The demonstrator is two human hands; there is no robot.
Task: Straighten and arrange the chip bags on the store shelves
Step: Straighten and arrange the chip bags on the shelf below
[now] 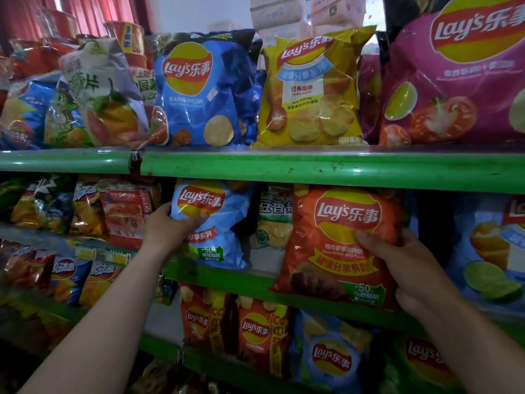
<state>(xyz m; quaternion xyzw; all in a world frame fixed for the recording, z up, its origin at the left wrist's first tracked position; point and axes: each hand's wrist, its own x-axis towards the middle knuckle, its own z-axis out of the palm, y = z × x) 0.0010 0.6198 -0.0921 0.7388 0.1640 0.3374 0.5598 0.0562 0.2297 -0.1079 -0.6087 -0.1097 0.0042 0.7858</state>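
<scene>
On middle shelf point(227, 275), two hands each grip one bag: left hand point(167, 228) light-blue bag point(216, 223), right hand point(409, 265) orange bag point(335, 251).

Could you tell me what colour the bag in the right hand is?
Orange-red bag, gripped by the right hand; head view.

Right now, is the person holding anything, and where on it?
Left hand grips the light blue bag by its upper left edge; right hand grips the orange bag at its right edge.

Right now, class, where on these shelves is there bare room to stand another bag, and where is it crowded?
Middle shelf: a bare patch between the light blue bag held by the left hand and the orange bag held by the right hand. The top shelf is packed side by side.
</scene>
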